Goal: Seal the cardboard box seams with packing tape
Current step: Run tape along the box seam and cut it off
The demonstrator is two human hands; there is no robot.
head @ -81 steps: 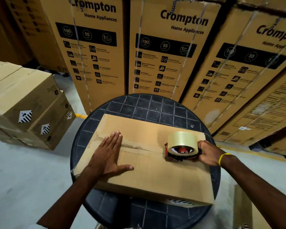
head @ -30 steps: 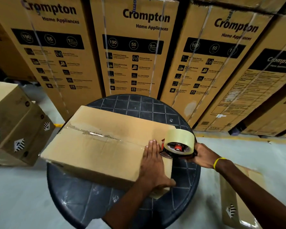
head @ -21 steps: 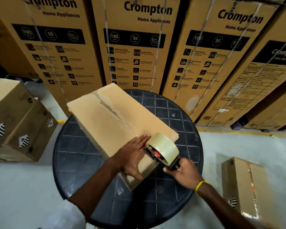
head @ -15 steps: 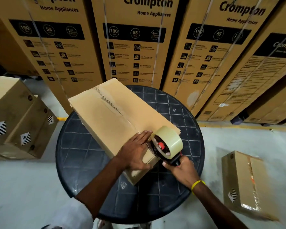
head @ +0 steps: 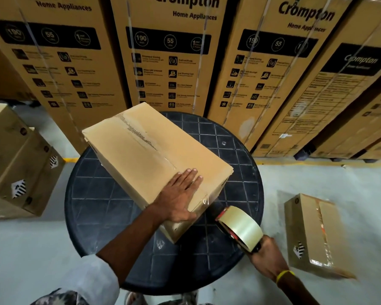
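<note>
A brown cardboard box (head: 141,155) lies at an angle on a round black table (head: 97,205). Clear tape runs along its top centre seam and down over the near end. My left hand (head: 179,195) presses flat on the box's near end, fingers together. My right hand (head: 266,259) grips the handle of a tape dispenser (head: 240,228) with a roll of clear tape, held off the box's near right corner, just above the table. A short strip of tape seems to stretch from the dispenser to the box corner.
Tall printed appliance cartons (head: 169,56) stand in a row right behind the table. Stacked brown boxes (head: 15,164) sit on the floor at the left. A taped box (head: 312,234) lies on the grey floor at the right.
The box has been turned on the table from lengthwise to angled. The dispenser has run off the near end and dropped below the corner. My left hand stays pressed on that end.
</note>
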